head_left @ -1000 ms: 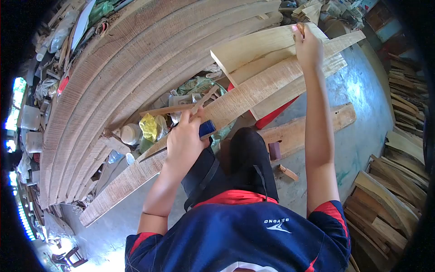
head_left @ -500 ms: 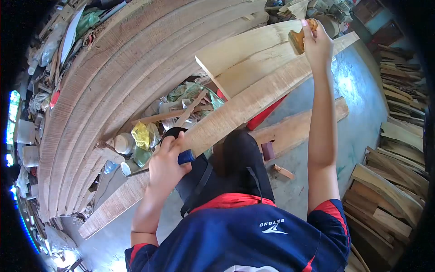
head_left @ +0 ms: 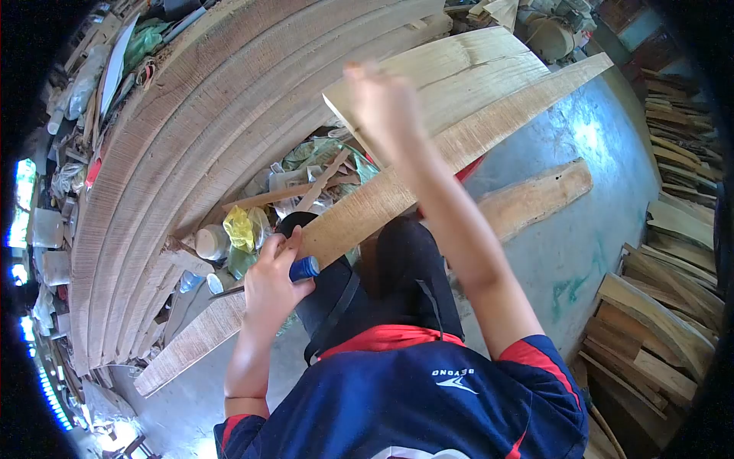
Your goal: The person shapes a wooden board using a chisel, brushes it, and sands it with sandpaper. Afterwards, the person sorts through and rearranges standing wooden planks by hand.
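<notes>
My left hand (head_left: 269, 281) is closed around a tool with a blue handle (head_left: 304, 268); a thin dark blade sticks out on its other side. Its fingers rest against a long narrow plank (head_left: 451, 149), which slopes from lower left to upper right across my legs. My right hand (head_left: 386, 107) is smeared by motion, closed over the left end of a wide pale board (head_left: 474, 69). Only a small brown bit of what it holds shows at the fingertips. The wide board lies just beyond the plank.
Large curved, ridged timbers (head_left: 183, 138) fill the upper left. Beyond my knees sit a yellow plastic bag (head_left: 238, 228), a white jar (head_left: 212, 242) and scraps. A rough slab (head_left: 539, 197) lies on the floor at right, near stacked boards (head_left: 650, 314).
My right hand has swung left from the far right end of the wide board to its left end. My left hand, with the blue-handled tool, has shifted slightly left and down.
</notes>
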The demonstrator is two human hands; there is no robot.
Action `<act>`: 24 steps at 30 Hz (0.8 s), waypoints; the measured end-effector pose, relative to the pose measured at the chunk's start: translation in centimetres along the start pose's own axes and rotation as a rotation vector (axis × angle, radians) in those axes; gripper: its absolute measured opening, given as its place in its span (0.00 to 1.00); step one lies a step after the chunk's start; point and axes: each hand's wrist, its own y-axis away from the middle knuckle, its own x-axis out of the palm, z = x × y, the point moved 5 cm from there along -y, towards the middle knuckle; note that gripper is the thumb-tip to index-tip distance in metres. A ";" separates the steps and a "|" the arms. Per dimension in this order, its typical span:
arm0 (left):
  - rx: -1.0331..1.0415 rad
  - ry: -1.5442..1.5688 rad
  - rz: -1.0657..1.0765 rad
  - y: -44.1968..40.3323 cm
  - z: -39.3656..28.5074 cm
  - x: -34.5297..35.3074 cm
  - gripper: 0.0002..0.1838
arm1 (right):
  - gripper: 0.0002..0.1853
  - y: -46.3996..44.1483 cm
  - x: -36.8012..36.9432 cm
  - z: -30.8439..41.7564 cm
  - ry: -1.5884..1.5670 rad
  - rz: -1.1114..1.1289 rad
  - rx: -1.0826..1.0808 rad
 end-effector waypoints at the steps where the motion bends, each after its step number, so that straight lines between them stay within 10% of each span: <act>1: -0.001 -0.004 0.003 0.0 0.0 0.0 0.45 | 0.15 -0.2 0.9 2.4 -0.084 -0.060 -0.068; 3: -0.022 -0.030 0.007 0.1 0.0 0.0 0.44 | 0.15 -1.9 1.7 5.2 -0.254 0.198 0.246; 6: -0.055 0.019 0.036 0.1 0.1 0.0 0.44 | 0.16 -3.7 -0.2 5.3 -0.504 -0.023 0.282; 10: -0.049 0.012 0.012 0.2 0.0 -0.1 0.44 | 0.19 -5.7 -6.0 -2.2 -0.206 -0.211 0.262; 17: -0.022 -0.001 -0.040 0.1 -0.2 0.0 0.44 | 0.16 -3.6 -1.5 -13.9 0.337 0.151 0.417; 20: -0.022 -0.008 -0.037 0.2 -0.2 -0.1 0.44 | 0.19 -4.1 0.8 -12.8 -0.875 0.232 0.719; 22: -0.025 -0.013 -0.039 0.3 -0.4 -0.1 0.44 | 0.20 -5.5 -1.6 -12.1 -0.720 0.141 0.629; 23: -0.030 -0.008 -0.041 0.3 -0.4 -0.2 0.44 | 0.14 -5.7 -5.6 -9.5 -0.922 -0.005 0.203; 24: -0.036 -0.005 -0.043 0.4 -0.5 -0.2 0.44 | 0.13 -5.9 -5.8 -10.1 -0.465 -0.125 0.224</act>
